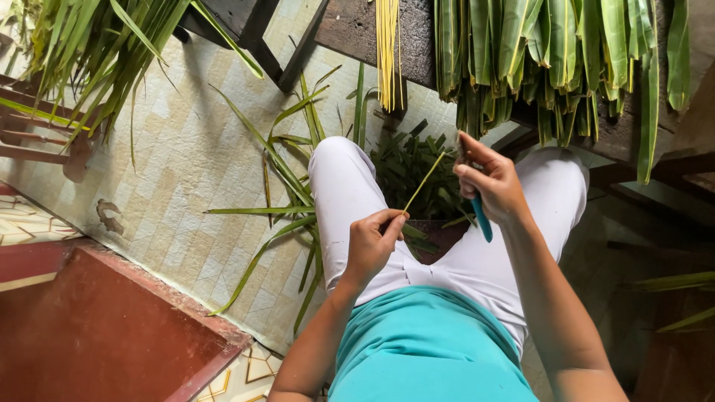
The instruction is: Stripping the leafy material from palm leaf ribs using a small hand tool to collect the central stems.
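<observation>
**Thin leaf strip held over the lap**

At frame centre, the left hand (372, 242) pinches the lower end of a thin yellow-green strip (424, 181), which slants up towards the right hand (493, 186). The right hand's fingers are closed around a teal-handled tool (482, 218). Green leaves (558, 52) hang off the dark table (350, 30) at upper right.
</observation>
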